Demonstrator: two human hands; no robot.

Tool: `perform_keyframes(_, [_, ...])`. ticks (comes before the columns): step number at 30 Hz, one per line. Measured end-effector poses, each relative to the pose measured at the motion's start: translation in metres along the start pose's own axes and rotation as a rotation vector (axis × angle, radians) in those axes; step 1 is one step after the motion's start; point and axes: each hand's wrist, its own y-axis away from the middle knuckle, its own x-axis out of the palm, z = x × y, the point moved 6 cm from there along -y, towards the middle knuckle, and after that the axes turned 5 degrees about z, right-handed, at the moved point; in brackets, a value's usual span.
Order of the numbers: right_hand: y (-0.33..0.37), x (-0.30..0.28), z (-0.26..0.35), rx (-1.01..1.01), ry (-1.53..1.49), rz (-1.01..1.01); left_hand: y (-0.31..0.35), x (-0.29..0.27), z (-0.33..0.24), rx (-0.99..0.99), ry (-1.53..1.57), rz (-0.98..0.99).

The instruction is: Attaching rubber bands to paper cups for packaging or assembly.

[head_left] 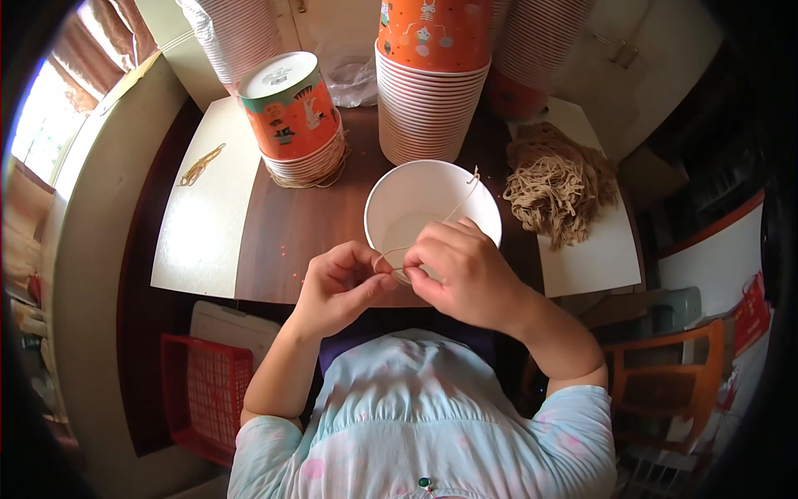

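A white paper bucket (395,204) stands with its mouth toward me at the table's front edge. A thin tan cord (462,200) runs from a knot at the bucket's far right rim, across the opening, to my fingers. Over the near rim, my left hand (342,279) pinches the cord between thumb and forefinger. Close beside it, my right hand (453,270) also has the cord pinched in its fingertips, and the two hands nearly touch. The near part of the bucket's rim is partly hidden by my hands.
Behind the bucket rises a tall stack of orange-printed buckets (434,100). To its left is a shorter upside-down stack (291,116) with cords around its base. A heap of tan cords (559,183) lies right; a few loose cords (202,164) lie left. A red basket (206,391) is below the table.
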Motion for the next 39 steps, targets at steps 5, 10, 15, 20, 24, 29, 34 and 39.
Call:
perform_keyframes(5, [0.016,0.005,0.031,0.166,0.127,-0.057,0.019,0.006,-0.022,0.1,-0.728,-0.191])
perform_keyframes(10, [0.024,0.023,0.038,0.237,0.137,-0.091,0.023,0.022,-0.038,0.436,-1.146,-0.283])
perform_keyframes(15, [0.026,0.022,0.04,0.219,0.227,-0.239,0.035,0.016,-0.021,0.359,-0.952,-0.372])
perform_keyframes(20, [0.025,0.04,0.027,0.17,0.269,-0.282,0.034,-0.008,0.011,0.152,-0.222,-0.47])
perform_keyframes(24, [0.024,0.059,0.017,0.216,0.248,-0.259,0.037,-0.015,0.022,0.169,-0.143,-0.453])
perform_keyframes(29, [0.017,0.072,0.009,0.236,0.141,-0.306,0.042,-0.021,0.028,0.136,-0.081,-0.541])
perform_keyframes(34, [0.013,0.087,-0.003,0.308,-0.374,-0.352,0.044,-0.03,0.03,0.14,0.034,-0.561])
perform_keyframes(39, [0.015,0.123,-0.015,0.626,-1.37,-0.313,0.047,-0.036,0.036,0.131,0.081,-0.574])
